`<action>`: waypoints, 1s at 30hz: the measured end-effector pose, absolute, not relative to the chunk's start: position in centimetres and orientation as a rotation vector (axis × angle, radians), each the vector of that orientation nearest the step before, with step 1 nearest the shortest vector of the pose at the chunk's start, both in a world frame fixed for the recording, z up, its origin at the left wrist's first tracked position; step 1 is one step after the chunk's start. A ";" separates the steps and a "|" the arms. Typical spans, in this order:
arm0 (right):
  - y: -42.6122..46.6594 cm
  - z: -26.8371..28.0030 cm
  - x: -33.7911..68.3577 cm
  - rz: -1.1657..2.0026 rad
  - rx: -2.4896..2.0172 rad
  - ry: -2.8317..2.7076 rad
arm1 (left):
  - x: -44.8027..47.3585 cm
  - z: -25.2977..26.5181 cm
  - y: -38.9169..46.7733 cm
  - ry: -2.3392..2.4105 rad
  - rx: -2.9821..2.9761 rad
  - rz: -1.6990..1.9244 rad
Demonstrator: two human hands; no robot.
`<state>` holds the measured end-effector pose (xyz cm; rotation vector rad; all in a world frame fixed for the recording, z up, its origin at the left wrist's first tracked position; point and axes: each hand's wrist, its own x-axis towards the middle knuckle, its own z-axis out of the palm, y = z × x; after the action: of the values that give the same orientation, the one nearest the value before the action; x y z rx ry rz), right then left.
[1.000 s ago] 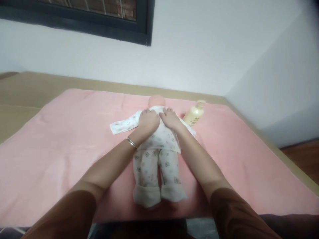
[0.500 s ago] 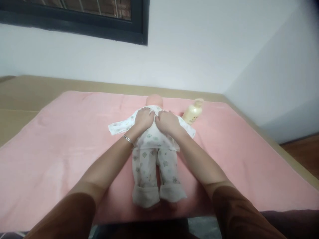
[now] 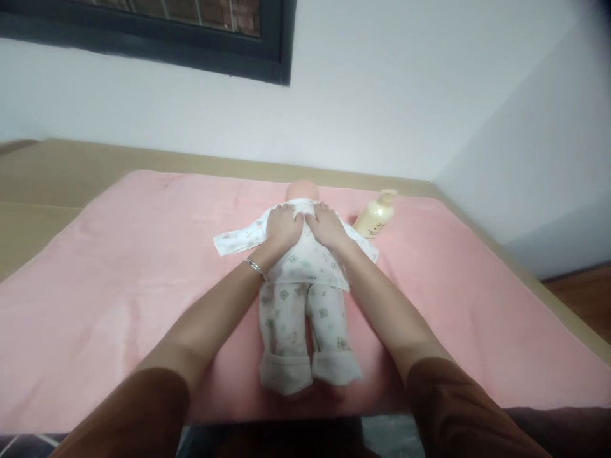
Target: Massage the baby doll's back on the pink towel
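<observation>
A baby doll point(image 3: 302, 189) lies with its head away from me, dressed in a white patterned top point(image 3: 308, 267) and matching trousers point(image 3: 286, 318) with turned-up cuffs. Its face does not show. My left hand point(image 3: 283, 228) rests flat on the left side of the doll's upper body, fingers towards the shoulder. On the right side my right hand point(image 3: 327, 227) lies the same way, with its thumb near the left one. Both hands are open and press on the cloth without gripping it. The sleeves spread out to either side.
Under the doll is a pink blanket point(image 3: 167, 254) on a tan surface point(image 3: 52, 172). A pale yellow pump bottle point(image 3: 375, 216) stands tilted beside the right sleeve. Behind are a white wall point(image 3: 363, 89) and a dark window frame point(image 3: 191, 54).
My fingers have gone from curled at the middle of the doll's chest or back to spread flat, and the hands lie slightly farther apart. The whole view has shifted a little.
</observation>
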<state>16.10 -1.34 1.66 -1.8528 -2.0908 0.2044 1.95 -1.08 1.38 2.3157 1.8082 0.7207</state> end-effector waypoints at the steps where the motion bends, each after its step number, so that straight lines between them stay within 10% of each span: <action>1: -1.4 1.7 16.0 0.205 -1.852 -2.090 | 2.0 1.4 -1.1 1.807 2.311 0.724; 30: -5.8 2.5 12.3 -0.102 -1.782 -2.328 | 0.2 2.7 -1.4 1.712 2.337 0.618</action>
<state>12.27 -5.78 2.53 -1.7821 -2.3283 -0.1017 0.19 -1.45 2.69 2.3368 1.7120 0.6185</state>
